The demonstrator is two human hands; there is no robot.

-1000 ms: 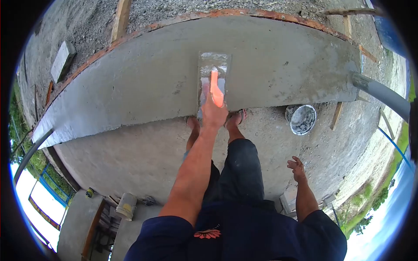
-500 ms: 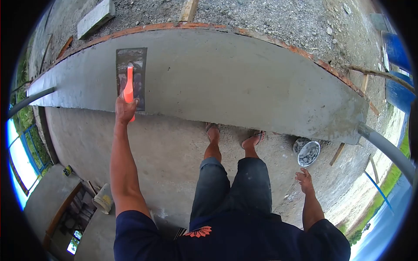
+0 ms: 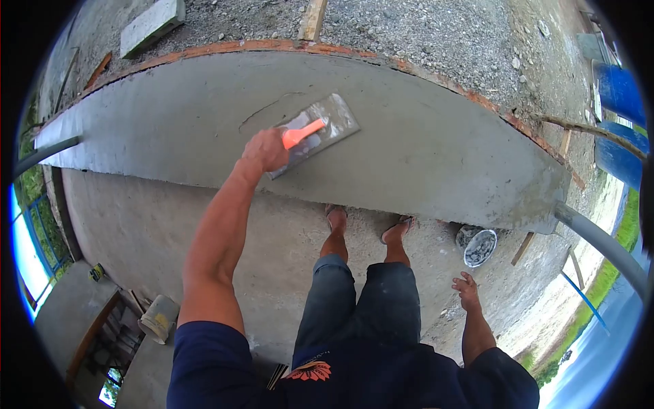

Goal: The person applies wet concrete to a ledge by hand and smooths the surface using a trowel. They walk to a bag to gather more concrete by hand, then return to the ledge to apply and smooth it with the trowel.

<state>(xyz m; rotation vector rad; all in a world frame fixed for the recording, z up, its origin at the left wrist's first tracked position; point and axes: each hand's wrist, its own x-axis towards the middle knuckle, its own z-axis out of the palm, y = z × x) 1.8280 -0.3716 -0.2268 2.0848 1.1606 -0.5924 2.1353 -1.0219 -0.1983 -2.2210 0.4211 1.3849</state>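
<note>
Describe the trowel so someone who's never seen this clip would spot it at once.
Find the long grey concrete slab curving across the upper part of the view. Near its middle, the person's left hand grips a flat, rectangular trowel, set at a slant on the surface. Its bright orange handle sets it apart from the grey around it.

The slab (image 3: 436,150) runs free between trowel (image 3: 330,133) and grey pipe (image 3: 603,245).
</note>
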